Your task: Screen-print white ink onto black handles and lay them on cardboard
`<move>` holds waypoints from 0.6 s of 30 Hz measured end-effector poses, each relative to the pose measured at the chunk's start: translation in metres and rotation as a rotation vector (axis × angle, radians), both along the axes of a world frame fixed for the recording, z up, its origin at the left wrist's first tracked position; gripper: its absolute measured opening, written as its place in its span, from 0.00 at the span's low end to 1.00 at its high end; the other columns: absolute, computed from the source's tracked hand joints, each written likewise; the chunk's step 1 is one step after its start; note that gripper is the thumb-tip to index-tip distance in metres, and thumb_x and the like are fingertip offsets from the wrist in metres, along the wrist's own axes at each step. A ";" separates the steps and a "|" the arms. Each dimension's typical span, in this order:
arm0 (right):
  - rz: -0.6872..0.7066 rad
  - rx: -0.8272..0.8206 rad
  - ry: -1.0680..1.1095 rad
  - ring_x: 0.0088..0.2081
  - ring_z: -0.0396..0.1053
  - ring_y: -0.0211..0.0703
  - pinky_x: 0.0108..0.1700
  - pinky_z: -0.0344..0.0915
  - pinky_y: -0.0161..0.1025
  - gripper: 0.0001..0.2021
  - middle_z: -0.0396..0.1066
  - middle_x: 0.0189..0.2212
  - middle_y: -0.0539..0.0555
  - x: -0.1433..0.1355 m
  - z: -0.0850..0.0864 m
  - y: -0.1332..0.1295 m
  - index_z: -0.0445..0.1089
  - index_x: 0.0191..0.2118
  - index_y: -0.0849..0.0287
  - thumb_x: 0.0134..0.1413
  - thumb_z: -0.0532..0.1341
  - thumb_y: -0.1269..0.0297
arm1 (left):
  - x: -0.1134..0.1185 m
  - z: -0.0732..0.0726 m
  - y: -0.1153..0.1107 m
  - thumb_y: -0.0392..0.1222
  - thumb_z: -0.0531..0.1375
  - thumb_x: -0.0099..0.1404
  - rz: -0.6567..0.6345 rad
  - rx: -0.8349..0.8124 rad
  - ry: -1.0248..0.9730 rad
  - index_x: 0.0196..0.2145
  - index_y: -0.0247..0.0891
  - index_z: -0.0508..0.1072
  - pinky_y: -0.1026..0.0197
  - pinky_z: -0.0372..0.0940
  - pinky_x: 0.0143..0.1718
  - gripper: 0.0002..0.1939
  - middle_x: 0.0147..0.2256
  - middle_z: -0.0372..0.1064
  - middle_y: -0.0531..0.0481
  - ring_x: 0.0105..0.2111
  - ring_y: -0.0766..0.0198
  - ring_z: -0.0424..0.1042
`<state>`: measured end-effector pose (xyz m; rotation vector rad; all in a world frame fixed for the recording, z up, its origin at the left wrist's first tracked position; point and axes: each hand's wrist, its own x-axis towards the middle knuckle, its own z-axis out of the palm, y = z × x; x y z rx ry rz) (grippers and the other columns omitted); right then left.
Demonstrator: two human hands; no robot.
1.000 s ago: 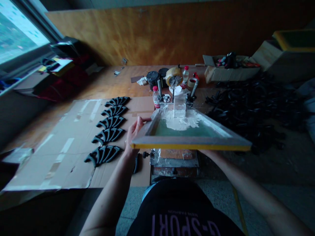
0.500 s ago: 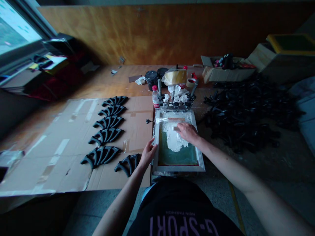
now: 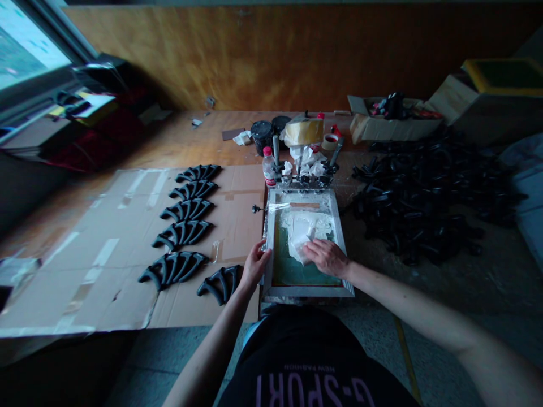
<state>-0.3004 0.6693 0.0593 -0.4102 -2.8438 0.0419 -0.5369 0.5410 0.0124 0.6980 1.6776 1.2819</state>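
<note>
A metal-framed screen (image 3: 309,290) with a green mesh lies in front of me, white paste (image 3: 297,223) smeared over its upper middle. My right hand (image 3: 326,257) is closed over the mesh at the paste's lower right, gripping a small pale scraper (image 3: 300,242) that is partly covered in paste. At the frame's left edge rests my left hand (image 3: 255,263), its thumb and fingers around the rim. Black curved ribbed parts (image 3: 182,234) lie in a column on cardboard to the left, with one more (image 3: 220,284) beside my left wrist.
Behind the screen stand clamps (image 3: 275,151), a red-capped bottle (image 3: 268,167), black tubs (image 3: 261,134) and a tape roll (image 3: 330,142). A large heap of black parts (image 3: 424,192) lies at right, below an open carton (image 3: 394,129). Cardboard (image 3: 127,226) covers the left side.
My right hand has moved toward me over the mesh with the scraper, across the white paste. My left hand has stayed at the frame's left edge.
</note>
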 end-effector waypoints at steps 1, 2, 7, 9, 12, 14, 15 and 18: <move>0.034 -0.016 -0.004 0.38 0.68 0.44 0.37 0.61 0.39 0.11 0.73 0.36 0.57 0.003 -0.002 -0.004 0.73 0.41 0.61 0.58 0.55 0.76 | 0.000 0.000 0.000 0.57 0.63 0.57 0.001 0.001 -0.002 0.59 0.35 0.64 0.67 0.58 0.24 0.37 0.27 0.68 0.54 0.24 0.68 0.65; 0.043 -0.041 -0.002 0.37 0.68 0.44 0.37 0.62 0.38 0.10 0.73 0.35 0.56 0.004 -0.002 -0.006 0.73 0.41 0.61 0.58 0.56 0.74 | 0.001 0.001 0.001 0.57 0.63 0.57 0.001 0.002 -0.003 0.58 0.34 0.65 0.67 0.58 0.24 0.36 0.27 0.68 0.54 0.24 0.68 0.64; -0.195 -0.164 0.140 0.40 0.71 0.43 0.39 0.65 0.36 0.16 0.74 0.41 0.53 -0.024 0.030 0.029 0.69 0.53 0.52 0.59 0.63 0.63 | 0.003 0.024 -0.002 0.57 0.64 0.57 -0.012 -0.021 -0.016 0.60 0.35 0.62 0.68 0.56 0.23 0.39 0.26 0.67 0.56 0.22 0.70 0.63; -0.334 -0.175 0.194 0.40 0.72 0.44 0.39 0.65 0.37 0.25 0.74 0.43 0.53 -0.034 0.050 0.059 0.64 0.60 0.49 0.57 0.64 0.62 | 0.003 0.045 -0.004 0.58 0.63 0.58 -0.020 -0.008 -0.005 0.62 0.39 0.62 0.68 0.54 0.22 0.38 0.26 0.67 0.56 0.22 0.70 0.63; -0.567 -0.181 0.319 0.35 0.72 0.46 0.38 0.65 0.40 0.27 0.75 0.37 0.53 -0.016 0.073 0.108 0.60 0.63 0.51 0.59 0.62 0.57 | 0.002 0.084 -0.001 0.62 0.57 0.62 0.005 0.076 0.039 0.57 0.40 0.69 0.68 0.54 0.20 0.32 0.25 0.66 0.55 0.22 0.69 0.63; -0.718 -0.201 0.445 0.34 0.71 0.46 0.38 0.65 0.41 0.23 0.75 0.34 0.54 0.014 0.073 0.131 0.63 0.61 0.55 0.63 0.56 0.55 | 0.001 0.108 0.011 0.65 0.54 0.63 0.043 0.183 0.053 0.48 0.37 0.75 0.67 0.57 0.21 0.30 0.25 0.67 0.53 0.22 0.68 0.64; -0.784 -0.222 0.482 0.35 0.71 0.46 0.39 0.65 0.41 0.20 0.75 0.34 0.55 0.029 0.067 0.138 0.65 0.58 0.57 0.64 0.53 0.55 | 0.000 0.120 0.020 0.66 0.53 0.63 0.071 0.267 0.050 0.45 0.36 0.76 0.66 0.60 0.22 0.30 0.27 0.69 0.51 0.24 0.67 0.67; -0.876 -0.305 0.442 0.34 0.70 0.46 0.40 0.65 0.42 0.17 0.73 0.32 0.56 0.056 0.030 0.128 0.71 0.43 0.61 0.63 0.52 0.54 | -0.001 0.150 0.052 0.65 0.53 0.64 0.135 0.531 0.020 0.42 0.37 0.74 0.64 0.67 0.29 0.28 0.36 0.74 0.46 0.33 0.63 0.73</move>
